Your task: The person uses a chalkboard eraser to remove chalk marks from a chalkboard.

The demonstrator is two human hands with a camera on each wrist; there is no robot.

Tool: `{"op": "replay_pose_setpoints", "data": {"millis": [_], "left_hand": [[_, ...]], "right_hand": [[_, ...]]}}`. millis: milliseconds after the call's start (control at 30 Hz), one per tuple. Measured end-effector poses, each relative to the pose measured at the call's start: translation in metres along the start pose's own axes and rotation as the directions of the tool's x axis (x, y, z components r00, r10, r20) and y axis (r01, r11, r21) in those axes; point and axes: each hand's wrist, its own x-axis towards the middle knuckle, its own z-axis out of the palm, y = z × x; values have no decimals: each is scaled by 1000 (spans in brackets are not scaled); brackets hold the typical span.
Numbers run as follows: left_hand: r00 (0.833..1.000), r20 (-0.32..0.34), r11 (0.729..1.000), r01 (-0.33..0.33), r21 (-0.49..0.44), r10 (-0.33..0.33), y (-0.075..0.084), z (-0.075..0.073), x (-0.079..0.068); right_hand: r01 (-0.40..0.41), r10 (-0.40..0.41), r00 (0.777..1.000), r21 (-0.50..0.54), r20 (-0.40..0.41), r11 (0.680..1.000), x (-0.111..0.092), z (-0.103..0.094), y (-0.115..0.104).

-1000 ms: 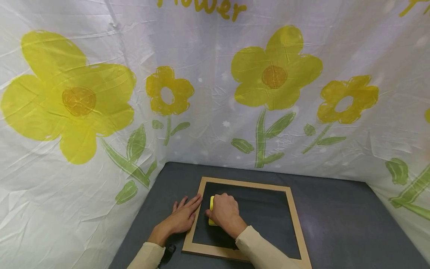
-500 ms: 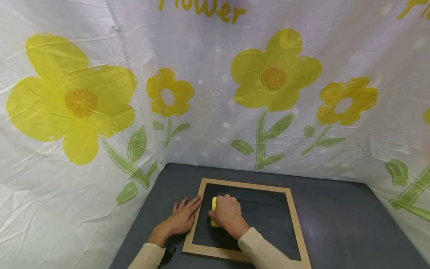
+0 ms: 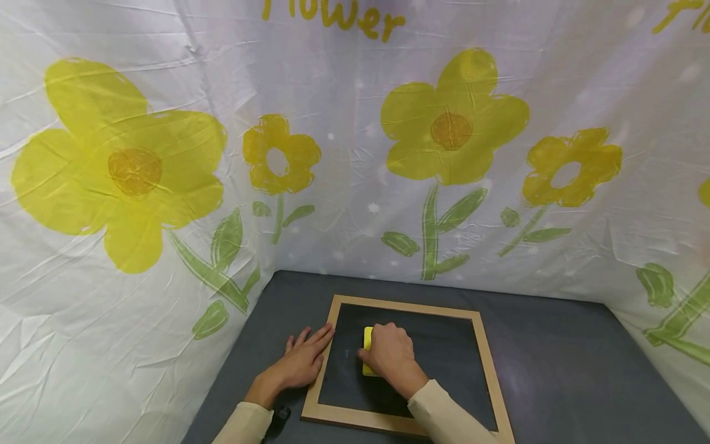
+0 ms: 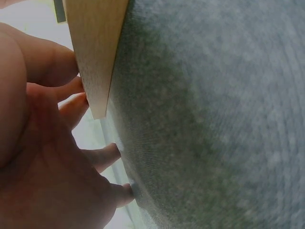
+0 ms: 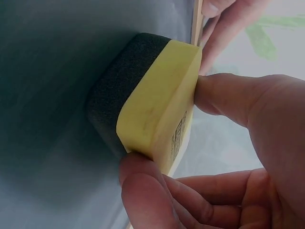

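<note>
A wood-framed blackboard [image 3: 444, 357] lies on the dark table. My right hand [image 3: 391, 355] grips a yellow blackboard eraser [image 3: 368, 339] over the left half of the board. In the right wrist view, thumb and fingers hold the yellow body of the eraser [image 5: 159, 93] by its sides, its black felt face [image 5: 112, 90] against the board. Faint pale marks [image 3: 347, 354] show just left of it. With fingers spread and straight, my left hand [image 3: 299, 362] rests at the left side of the wooden frame [image 3: 317, 385]. Its thumb and some fingertips meet the frame's edge [image 4: 97, 57] in the left wrist view.
The dark grey table [image 3: 554, 357] extends right of the board and behind it. A small black object [image 3: 280, 418] is beside the left wrist. White fabric walls [image 3: 355, 154] printed with yellow flowers enclose the table at the back and sides.
My right hand has slid the eraser to the right, away from the frame's left side. Faint marks now show on the board where it was. The left hand stays in place.
</note>
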Motion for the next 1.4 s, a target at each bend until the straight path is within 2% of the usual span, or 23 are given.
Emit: {"op": "replay_pose_setpoints", "data": {"millis": [200, 733, 867, 1200, 1400], "left_hand": [[1000, -6, 1000, -5, 3, 5, 0, 0, -1], [1000, -1, 1000, -17, -22, 17, -2, 0, 1], [1000, -12, 999, -29, -24, 29, -1, 0, 0], [1000, -1, 1000, -9, -4, 9, 0, 1, 0], [1000, -9, 999, -27, -25, 27, 0, 0, -1]], "right_hand": [[-13, 13, 1000, 9, -13, 1000, -3, -2, 13], [-84, 84, 996, 1, 23, 996, -8, -11, 34], [-106, 106, 994, -4, 31, 994, -9, -13, 43], [-144, 144, 989, -3, 27, 990, -19, -20, 69], [-173, 173, 984, -19, 36, 985, -24, -26, 84]]}}
